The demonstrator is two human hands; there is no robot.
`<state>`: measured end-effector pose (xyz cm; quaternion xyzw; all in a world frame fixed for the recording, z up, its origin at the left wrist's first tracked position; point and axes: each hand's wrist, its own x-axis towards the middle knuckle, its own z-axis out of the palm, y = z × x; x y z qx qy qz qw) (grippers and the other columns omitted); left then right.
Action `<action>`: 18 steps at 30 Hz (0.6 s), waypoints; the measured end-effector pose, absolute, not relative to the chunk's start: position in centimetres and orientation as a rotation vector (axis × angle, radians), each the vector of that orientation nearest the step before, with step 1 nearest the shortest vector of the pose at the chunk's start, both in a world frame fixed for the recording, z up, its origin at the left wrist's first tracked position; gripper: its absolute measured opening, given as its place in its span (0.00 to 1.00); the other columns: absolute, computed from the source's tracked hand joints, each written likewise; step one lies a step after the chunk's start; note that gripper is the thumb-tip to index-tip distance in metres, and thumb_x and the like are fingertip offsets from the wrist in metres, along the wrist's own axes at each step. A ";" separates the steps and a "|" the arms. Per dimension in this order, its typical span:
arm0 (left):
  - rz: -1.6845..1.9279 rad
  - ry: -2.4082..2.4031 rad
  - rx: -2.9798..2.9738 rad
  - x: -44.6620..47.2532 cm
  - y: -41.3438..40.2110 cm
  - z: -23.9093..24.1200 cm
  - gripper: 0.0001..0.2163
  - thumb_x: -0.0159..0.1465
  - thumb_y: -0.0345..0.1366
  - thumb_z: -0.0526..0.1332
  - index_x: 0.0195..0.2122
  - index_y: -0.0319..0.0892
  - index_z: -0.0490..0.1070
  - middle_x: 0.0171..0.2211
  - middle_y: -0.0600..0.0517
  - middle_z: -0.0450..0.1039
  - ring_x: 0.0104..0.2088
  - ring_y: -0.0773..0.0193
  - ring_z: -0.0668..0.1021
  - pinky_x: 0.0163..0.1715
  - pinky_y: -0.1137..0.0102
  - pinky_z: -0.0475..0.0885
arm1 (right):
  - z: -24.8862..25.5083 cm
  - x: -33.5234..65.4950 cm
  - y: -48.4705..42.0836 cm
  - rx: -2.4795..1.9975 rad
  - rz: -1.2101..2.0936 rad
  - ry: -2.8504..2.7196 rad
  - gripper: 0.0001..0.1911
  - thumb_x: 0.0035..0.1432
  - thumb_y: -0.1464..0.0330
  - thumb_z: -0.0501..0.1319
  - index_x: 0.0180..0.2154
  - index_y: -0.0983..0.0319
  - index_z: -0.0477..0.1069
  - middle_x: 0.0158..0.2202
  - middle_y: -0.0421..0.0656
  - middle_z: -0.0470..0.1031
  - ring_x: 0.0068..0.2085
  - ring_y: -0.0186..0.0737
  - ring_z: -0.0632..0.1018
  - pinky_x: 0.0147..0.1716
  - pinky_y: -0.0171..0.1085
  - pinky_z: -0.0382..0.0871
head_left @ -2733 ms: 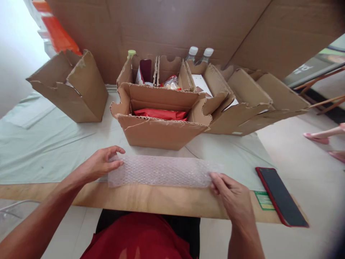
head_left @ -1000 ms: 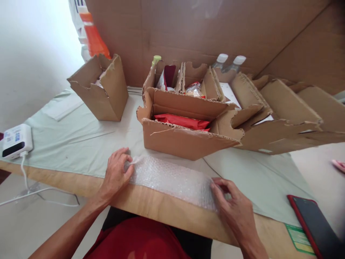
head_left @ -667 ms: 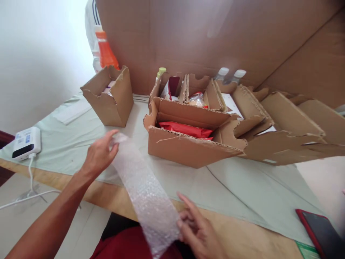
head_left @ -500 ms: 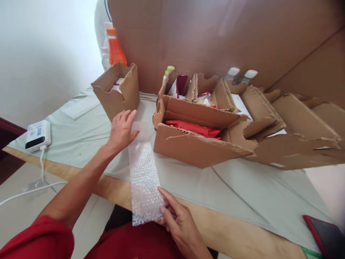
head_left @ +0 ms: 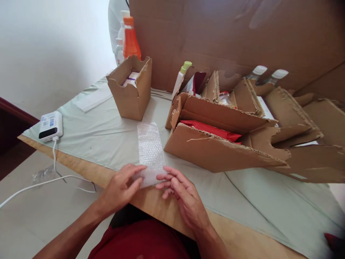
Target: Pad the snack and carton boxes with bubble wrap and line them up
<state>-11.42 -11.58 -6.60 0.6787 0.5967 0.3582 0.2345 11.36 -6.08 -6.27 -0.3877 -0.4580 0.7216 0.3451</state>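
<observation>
A clear bubble wrap pouch (head_left: 151,145) lies lengthwise on the cloth-covered table, its near end by the wooden edge. A smoother, hazy flap of film is at that near end, between my hands. My left hand (head_left: 122,187) is at the flap's left side, thumb and index finger apart, fingertips touching or just over the film. On the right side, my right hand (head_left: 185,198) has its fingers spread, with the fingertips at the flap's corner. Neither hand grips the pouch.
A cardboard bin (head_left: 129,95) with small boxes stands at the back left. Several cardboard bins (head_left: 223,153) fill the right, the front one holding a red packet (head_left: 212,130). Bottles (head_left: 131,39) stand behind. A white corded device (head_left: 51,126) sits at the left edge.
The bubble wrap pouch has turned end for end, its smooth flap now nearest me, and lies farther onto the table. My left hand came back toward me; my right hand opened off the pouch.
</observation>
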 end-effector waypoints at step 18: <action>0.874 2.036 1.985 -13.1 -2.6 -9.0 0.23 0.64 0.33 0.61 0.61 0.39 0.68 0.46 0.43 0.77 0.47 0.50 0.77 0.50 0.55 0.73 | -10.5 9.8 -2.2 -0.872 0.150 -2.603 0.22 0.61 0.81 0.56 0.53 0.61 0.75 0.61 0.55 0.73 0.64 0.55 0.71 0.51 0.52 0.72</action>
